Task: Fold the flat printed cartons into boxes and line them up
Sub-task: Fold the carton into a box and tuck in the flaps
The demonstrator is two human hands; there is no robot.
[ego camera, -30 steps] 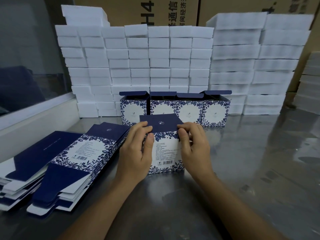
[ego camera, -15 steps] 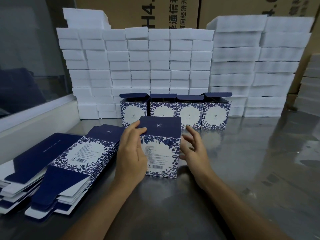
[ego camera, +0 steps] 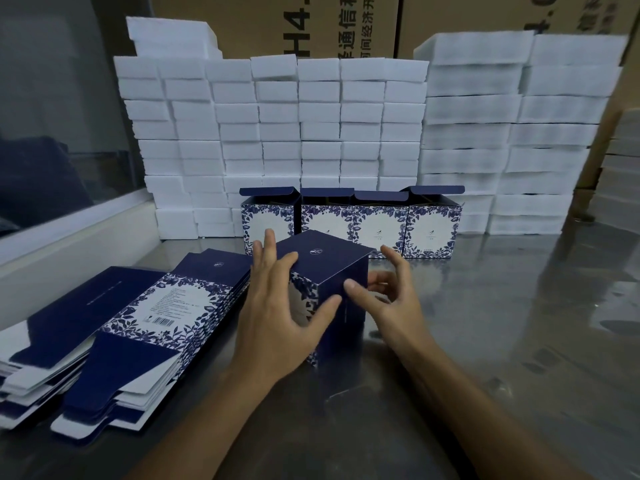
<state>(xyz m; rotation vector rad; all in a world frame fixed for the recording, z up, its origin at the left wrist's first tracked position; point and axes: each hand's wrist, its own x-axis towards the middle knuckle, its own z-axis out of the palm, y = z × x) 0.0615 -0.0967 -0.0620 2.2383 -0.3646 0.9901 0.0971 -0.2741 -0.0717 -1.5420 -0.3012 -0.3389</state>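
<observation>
A folded navy box (ego camera: 325,258) with a blue floral print stands on the steel table (ego camera: 502,341), turned corner-on toward me, its top closed. My left hand (ego camera: 280,313) grips its left side, thumb across the near corner and fingers over the top edge. My right hand (ego camera: 384,296) holds the right side, thumb on the near upper corner and fingers curled behind. Behind it, several folded boxes (ego camera: 429,226) with open top flaps stand in a row. A fanned stack of flat printed cartons (ego camera: 152,317) lies at the left.
White foam blocks (ego camera: 311,126) are piled high along the back of the table, with taller piles (ego camera: 512,133) at the right and brown shipping cartons (ego camera: 311,22) behind. A glass partition with a white sill (ego camera: 69,230) runs along the left.
The box has been rotated from face-on to corner-on. My right hand, off the box half a second ago, now holds its right side. My left hand has shifted round the left face.
</observation>
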